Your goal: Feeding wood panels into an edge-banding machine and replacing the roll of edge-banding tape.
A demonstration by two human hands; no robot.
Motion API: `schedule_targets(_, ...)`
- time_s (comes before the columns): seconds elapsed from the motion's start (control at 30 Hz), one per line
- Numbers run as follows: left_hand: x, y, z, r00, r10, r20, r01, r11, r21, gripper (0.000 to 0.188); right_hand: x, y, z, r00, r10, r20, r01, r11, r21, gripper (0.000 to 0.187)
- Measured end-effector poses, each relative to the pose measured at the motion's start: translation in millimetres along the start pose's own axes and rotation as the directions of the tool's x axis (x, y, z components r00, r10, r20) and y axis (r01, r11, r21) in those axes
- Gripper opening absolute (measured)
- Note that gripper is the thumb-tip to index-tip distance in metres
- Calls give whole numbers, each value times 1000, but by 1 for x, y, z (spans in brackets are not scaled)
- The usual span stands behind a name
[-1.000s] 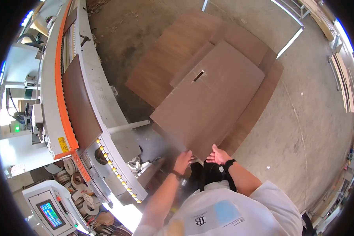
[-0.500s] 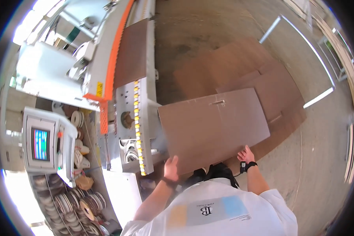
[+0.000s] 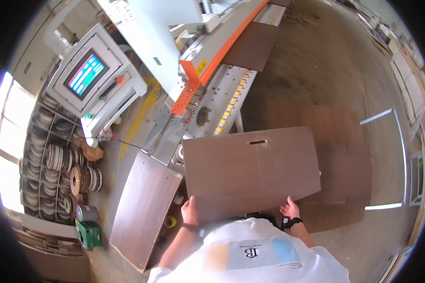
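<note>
A brown rectangular board [image 3: 241, 172] with a narrow slot near its far edge is held out flat in front of my body. My left hand [image 3: 190, 211] grips its near left corner, the thumb on top. My right hand [image 3: 289, 207] has the near edge towards the right, thumb on top and the other fingers partly hidden under it. At the far left of the board stands a long machine with an orange guard [image 3: 236, 35] and a row of yellow rollers [image 3: 231, 104]. Another brown panel [image 3: 252, 46] lies on the machine's bed.
Brown sheets [image 3: 344, 174] lie on the floor beyond and right of the board. A pale table [image 3: 144, 203] stands at left, below a control panel with a lit screen [image 3: 87, 75]. Rolls of edging [image 3: 56, 158] fill a rack; a white floor line [image 3: 385, 207] runs at right.
My view has turned to the left, bringing the control panel and table further in. The board stays in both hands and has swung left with my body.
</note>
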State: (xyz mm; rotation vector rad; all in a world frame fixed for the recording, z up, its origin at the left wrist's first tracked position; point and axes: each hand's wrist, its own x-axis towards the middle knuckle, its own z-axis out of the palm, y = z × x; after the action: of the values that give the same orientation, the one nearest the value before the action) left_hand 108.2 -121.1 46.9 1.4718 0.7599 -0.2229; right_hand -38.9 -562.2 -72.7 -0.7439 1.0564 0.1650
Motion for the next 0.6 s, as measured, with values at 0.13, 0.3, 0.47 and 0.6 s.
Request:
schedule_targets(0.13,-11,-15,-46,990,-94,-101,80,988,-135,41,7,-35,60,982,-103,161,132,975,-182,41)
schedule_targets(0.3,-13,-67,-97,950,-232,-208,133,906,-403,47,12,-64,169,937,-156,312,274,882,-384,32)
schedule_targets(0.47,-53,-17,-92,948,-300,-106,161,739,-654,46,53,-61,240,870,-169,463,431,716,-549,35)
schedule_targets(0.6,-13,-86,-150,964,-53,-260,4,983,-185,46,37,-46,299,802,-102,588,425,790,-442,42)
